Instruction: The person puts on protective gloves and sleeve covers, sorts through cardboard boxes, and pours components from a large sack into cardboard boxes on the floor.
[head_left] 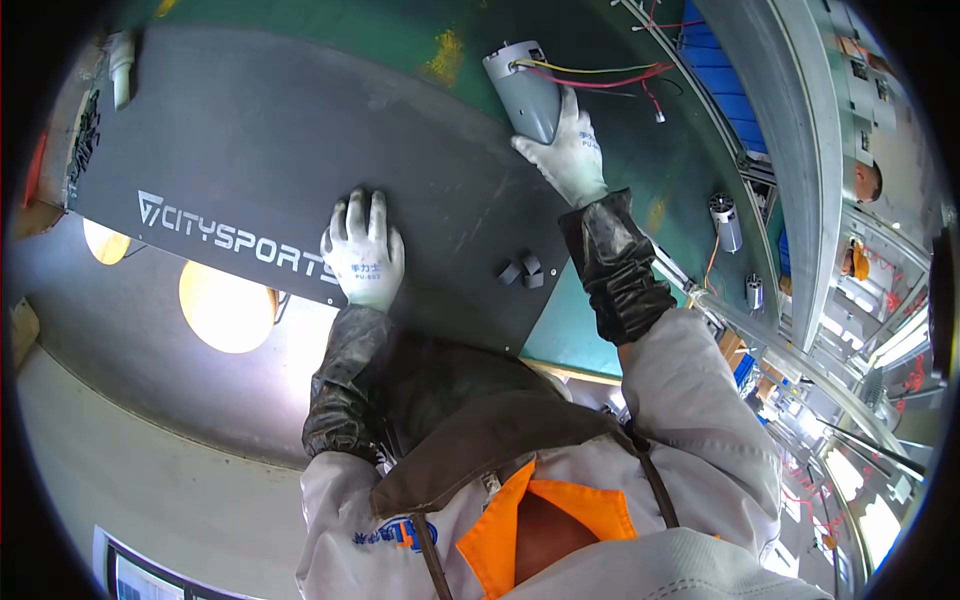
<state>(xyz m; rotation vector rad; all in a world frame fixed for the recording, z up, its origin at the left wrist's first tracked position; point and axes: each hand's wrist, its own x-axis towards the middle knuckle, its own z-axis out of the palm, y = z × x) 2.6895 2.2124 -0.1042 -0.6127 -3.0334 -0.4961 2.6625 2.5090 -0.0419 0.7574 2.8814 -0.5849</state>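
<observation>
My right hand [575, 152], in a white glove, is closed around the lower end of a grey cylindrical electric motor [522, 92]. Yellow and red wires [600, 78] trail from the motor's top to the right. The motor is over the far right edge of a large dark board [300, 130] with white CITYSPORTS lettering. Whether it touches the surface, I cannot tell. Flat on the board, at the end of the lettering, rests my gloved left hand [366, 255] with its fingers stretched out. Small black curved pieces [522, 270] lie on the board between my forearms.
Under the board is a green work surface [660, 150]. Two more motors [725, 222] [754, 292] stand to the right. A white tube-like bottle [122, 70] is at the board's far left. Blue bins [722, 70] and a metal rail lie beyond; other people [857, 262] are farther right.
</observation>
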